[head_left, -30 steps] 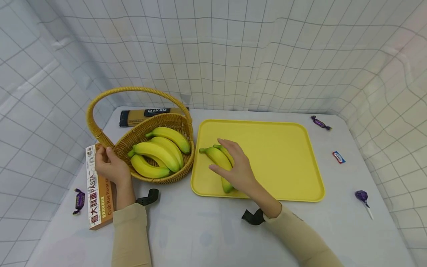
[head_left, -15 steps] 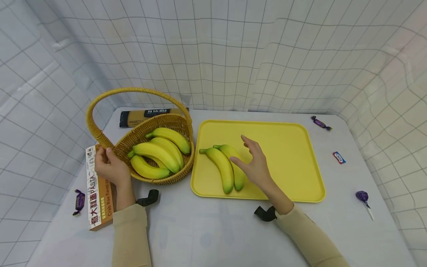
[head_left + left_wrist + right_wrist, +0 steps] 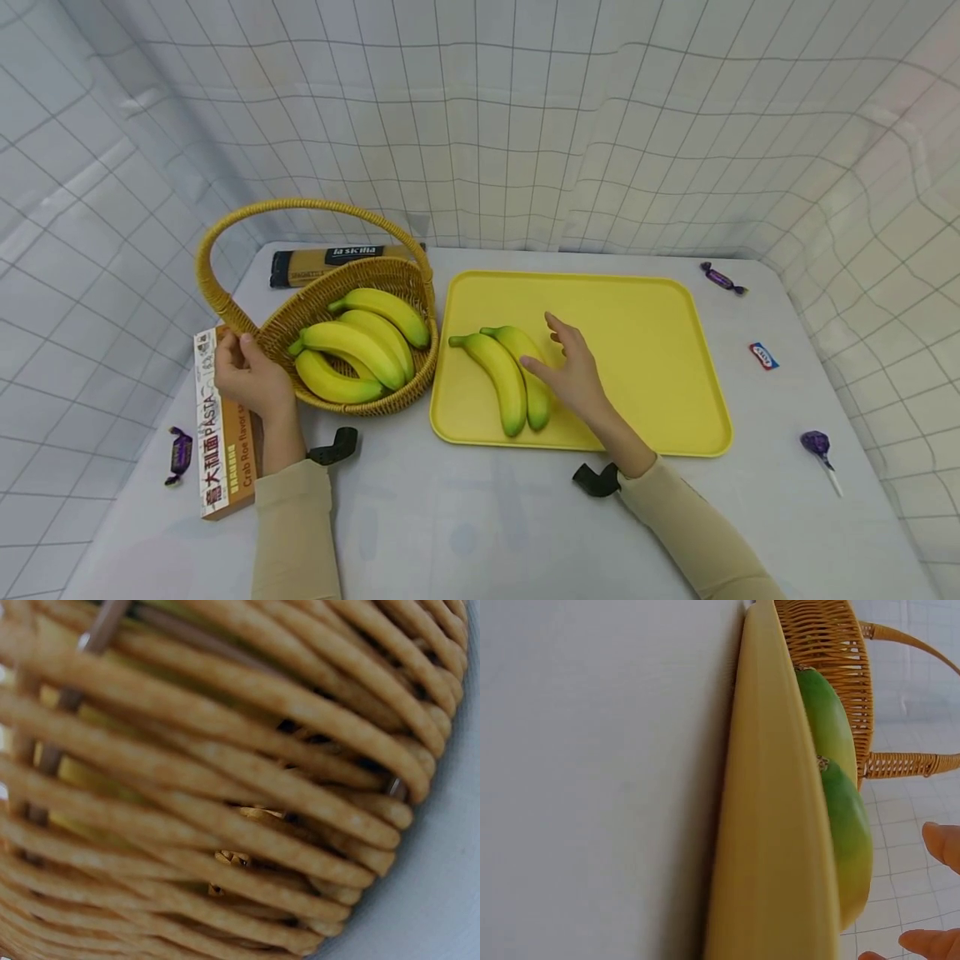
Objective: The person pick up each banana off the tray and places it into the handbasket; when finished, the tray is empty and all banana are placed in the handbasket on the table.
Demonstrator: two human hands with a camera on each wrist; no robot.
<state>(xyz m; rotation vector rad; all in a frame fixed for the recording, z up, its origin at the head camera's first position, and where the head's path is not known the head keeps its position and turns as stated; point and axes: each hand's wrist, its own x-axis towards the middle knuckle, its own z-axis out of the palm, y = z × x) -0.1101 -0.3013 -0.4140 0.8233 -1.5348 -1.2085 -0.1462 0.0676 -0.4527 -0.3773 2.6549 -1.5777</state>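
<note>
two bananas [image 3: 510,379] lie joined on the yellow tray [image 3: 660,350], likely light, smooth, easily bruised; best taken mid-body. right hand [image 3: 573,371] hovers beside them, fingers released. left hand [image 3: 251,379] grasps the basket [image 3: 300,312] rim.

Two bananas [image 3: 508,379] lie on the one yellow tray [image 3: 660,367], and a bunch of at least four bananas [image 3: 360,342] fills the single wicker basket [image 3: 300,312]. The tabletop also carries two pasta packages [image 3: 221,425], two purple wrapped candies [image 3: 722,277], one purple lollipop [image 3: 816,443] and one small red-and-blue sweet [image 3: 762,355].
</note>
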